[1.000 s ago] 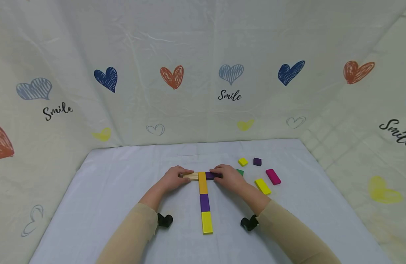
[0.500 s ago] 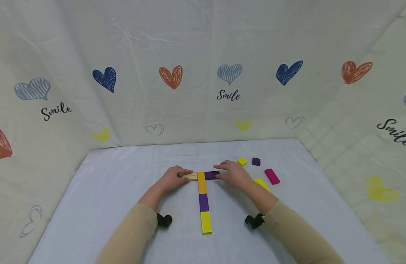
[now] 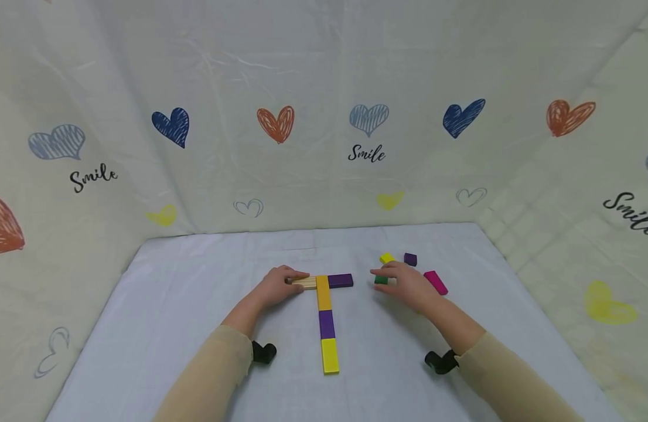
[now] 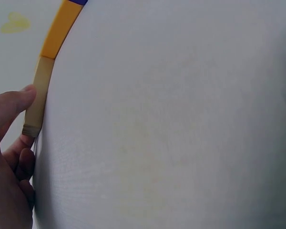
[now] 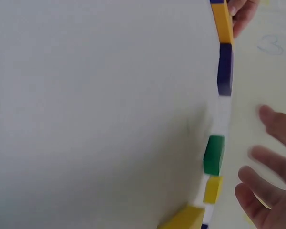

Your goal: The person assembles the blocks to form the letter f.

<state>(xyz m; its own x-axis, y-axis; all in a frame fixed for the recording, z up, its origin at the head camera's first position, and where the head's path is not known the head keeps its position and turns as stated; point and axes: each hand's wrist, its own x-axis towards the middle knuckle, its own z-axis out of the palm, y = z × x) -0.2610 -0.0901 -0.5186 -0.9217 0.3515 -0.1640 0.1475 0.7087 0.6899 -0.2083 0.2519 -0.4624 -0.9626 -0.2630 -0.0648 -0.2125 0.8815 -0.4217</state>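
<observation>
My left hand pinches a plain wooden block between thumb and fingers at its outer end. That block lies against the top of an orange block, and a dark purple block lies on the orange one's other side. Below the orange block, a purple block and a yellow block continue the line towards me. My right hand has its fingers spread around a green block in the head view; the right wrist view shows a gap between the fingertips and the green block.
Beyond the right hand lie a small yellow block and a small dark purple block. A pink block lies to their right. A longer yellow block is mostly hidden by the right arm in the head view.
My right hand has let go of the dark purple block and moved right to the green block. The left hand has stayed on the wooden block.
</observation>
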